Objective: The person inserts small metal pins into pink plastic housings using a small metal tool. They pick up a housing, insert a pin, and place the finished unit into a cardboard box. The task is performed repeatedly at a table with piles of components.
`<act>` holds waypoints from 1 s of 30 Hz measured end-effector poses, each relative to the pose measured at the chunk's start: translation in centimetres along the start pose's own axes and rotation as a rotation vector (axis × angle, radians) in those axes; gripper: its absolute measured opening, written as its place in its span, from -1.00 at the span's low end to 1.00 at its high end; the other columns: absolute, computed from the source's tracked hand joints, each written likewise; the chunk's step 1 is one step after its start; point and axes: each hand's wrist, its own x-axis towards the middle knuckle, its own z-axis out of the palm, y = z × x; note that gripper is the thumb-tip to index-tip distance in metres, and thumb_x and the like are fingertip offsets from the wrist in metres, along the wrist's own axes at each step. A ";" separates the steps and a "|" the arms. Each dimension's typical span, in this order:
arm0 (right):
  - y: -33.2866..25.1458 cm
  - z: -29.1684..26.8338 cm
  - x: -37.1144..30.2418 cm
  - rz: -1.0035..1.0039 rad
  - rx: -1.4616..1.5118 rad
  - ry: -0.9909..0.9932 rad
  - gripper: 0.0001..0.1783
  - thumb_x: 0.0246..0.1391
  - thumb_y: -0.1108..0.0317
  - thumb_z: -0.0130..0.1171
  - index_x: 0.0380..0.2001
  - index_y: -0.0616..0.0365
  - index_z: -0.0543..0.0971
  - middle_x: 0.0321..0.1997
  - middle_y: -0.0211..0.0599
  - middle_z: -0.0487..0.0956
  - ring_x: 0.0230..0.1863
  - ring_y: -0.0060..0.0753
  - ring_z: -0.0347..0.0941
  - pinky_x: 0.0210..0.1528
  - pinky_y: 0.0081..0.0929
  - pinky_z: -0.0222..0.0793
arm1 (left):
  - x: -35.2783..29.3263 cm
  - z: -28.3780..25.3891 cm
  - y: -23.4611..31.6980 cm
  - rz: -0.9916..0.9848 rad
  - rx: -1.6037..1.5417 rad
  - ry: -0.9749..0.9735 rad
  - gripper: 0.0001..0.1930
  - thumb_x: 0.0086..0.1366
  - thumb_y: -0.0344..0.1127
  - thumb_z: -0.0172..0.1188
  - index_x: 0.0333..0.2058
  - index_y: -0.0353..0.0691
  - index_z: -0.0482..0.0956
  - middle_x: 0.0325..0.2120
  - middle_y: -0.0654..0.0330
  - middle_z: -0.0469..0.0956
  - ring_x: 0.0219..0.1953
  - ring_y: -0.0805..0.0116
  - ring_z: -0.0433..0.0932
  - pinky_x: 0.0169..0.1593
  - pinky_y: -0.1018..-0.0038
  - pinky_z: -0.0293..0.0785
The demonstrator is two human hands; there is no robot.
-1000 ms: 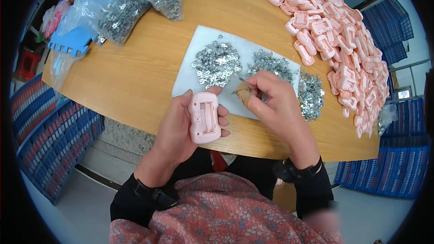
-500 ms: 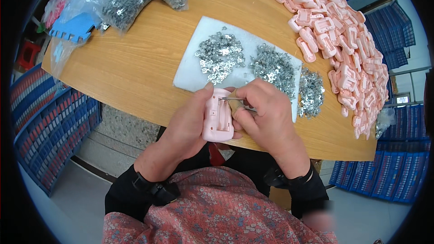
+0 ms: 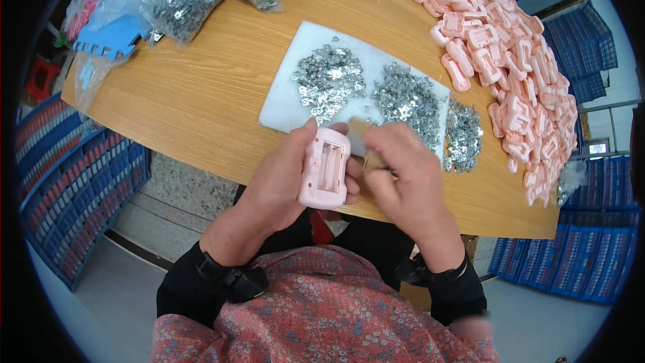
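Note:
My left hand (image 3: pixel 277 173) holds a pale pink plastic housing (image 3: pixel 324 191) from the left and below, its long open compartment facing up. A small metal part appears at the compartment's far end. Just right of the housing, my right hand (image 3: pixel 410 175) is closed in a pinch, with tan coverings on its fingertips. Motion smears those fingers, and the metal tweezers seen in them earlier are hardly visible now. Beyond both hands lies a white foam sheet (image 3: pixel 279 109) bearing a left pile of small metal clips (image 3: pixel 329 84) and a right pile of metal pieces (image 3: pixel 410 104).
Another metal pile (image 3: pixel 463 136) sits off the sheet's right edge on the wooden table (image 3: pixel 201 104). A large heap of pink housings (image 3: pixel 500 60) covers the table's right side. Plastic bags of metal parts (image 3: pixel 191 7) and a blue foam piece (image 3: pixel 111 39) lie far left.
My right hand has drawn the tweezers back out of the housing's compartment, and its fingers now blur beside it. My left hand has turned the housing slightly.

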 end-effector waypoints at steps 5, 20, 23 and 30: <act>1.1 0.8 -0.9 0.526 0.774 -0.097 -0.70 0.22 0.36 0.21 -0.04 0.28 0.52 -0.26 -0.42 0.57 -0.30 -0.68 0.45 -0.26 -0.65 0.39 | -0.8 0.7 0.1 0.019 0.274 -0.101 -0.40 0.53 0.05 -0.46 0.34 -0.22 0.12 -0.22 -0.02 0.58 -0.29 0.13 0.65 -0.14 0.24 0.63; 2.0 0.6 -2.1 0.717 1.047 -0.136 -0.74 0.21 0.36 0.22 -0.11 0.30 0.55 -0.30 -0.44 0.58 -0.36 -0.74 0.45 -0.30 -0.74 0.41 | -1.2 1.9 0.5 0.474 1.465 -0.011 -0.61 0.27 -0.53 0.09 0.10 -0.33 0.47 -0.30 0.13 0.54 -0.34 0.44 0.54 -0.24 0.50 0.50; 1.5 0.1 -2.5 0.723 1.055 -0.125 -0.74 0.23 0.38 0.18 -0.09 0.31 0.55 -0.32 -0.45 0.58 -0.40 -0.75 0.43 -0.34 -0.75 0.37 | -1.4 2.1 0.9 0.481 1.498 -0.047 -0.59 0.25 -0.53 0.09 0.10 -0.31 0.48 -0.32 0.10 0.55 -0.34 0.38 0.56 -0.23 0.50 0.50; 1.2 0.2 -2.8 0.695 1.150 -0.144 -0.75 0.26 0.41 0.13 -0.06 0.30 0.55 -0.34 -0.50 0.56 -0.43 -0.77 0.39 -0.37 -0.76 0.31 | -1.7 0.9 0.3 0.303 1.083 -0.044 -0.65 0.39 -0.40 0.00 0.10 -0.37 0.43 -0.17 0.06 0.60 -0.23 0.24 0.63 -0.14 0.41 0.55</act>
